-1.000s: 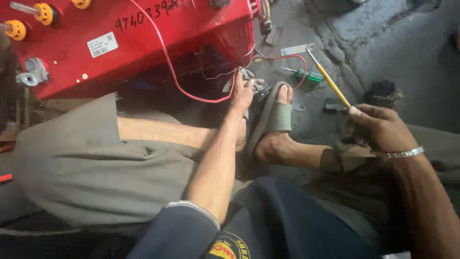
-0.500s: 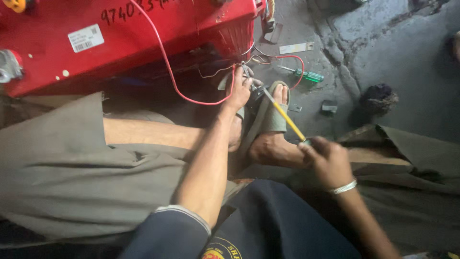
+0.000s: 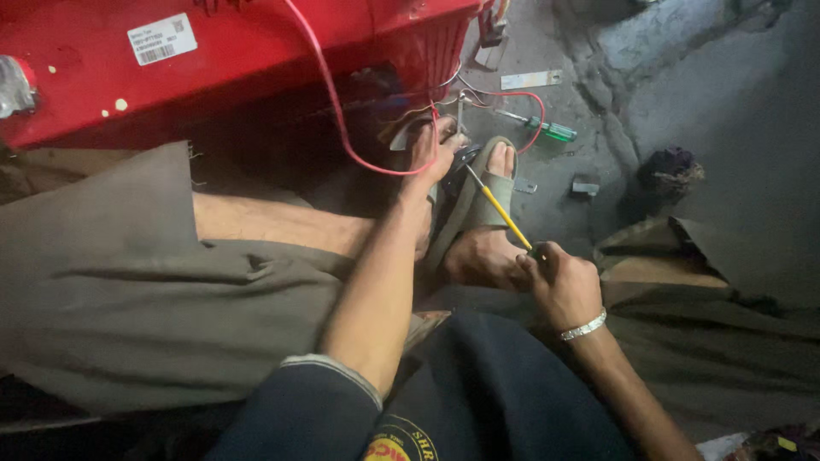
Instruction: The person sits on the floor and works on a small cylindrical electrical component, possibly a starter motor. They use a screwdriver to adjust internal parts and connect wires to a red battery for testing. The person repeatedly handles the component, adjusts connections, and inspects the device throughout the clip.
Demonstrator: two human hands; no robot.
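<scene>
My left hand (image 3: pixel 431 154) reaches forward and pinches a small dark part (image 3: pixel 465 156) beside red and white wires (image 3: pixel 359 145) under the red machine (image 3: pixel 231 60). My right hand (image 3: pixel 559 286) grips a yellow-shafted screwdriver (image 3: pixel 495 205), its tip touching the small part by my left fingers. Both hands work just above my sandalled foot (image 3: pixel 487 230), which rests on the grey floor.
A green-handled screwdriver (image 3: pixel 547 128) lies on the concrete floor beyond the foot. A small metal strip (image 3: pixel 531 79), a small dark block (image 3: pixel 585 185) and a dark rag (image 3: pixel 670 171) lie to the right. My knees in olive shorts fill the left and right foreground.
My right hand swung the yellow screwdriver from the far right in toward my left hand, and its tip now meets the small part. The view shifted slightly downward.
</scene>
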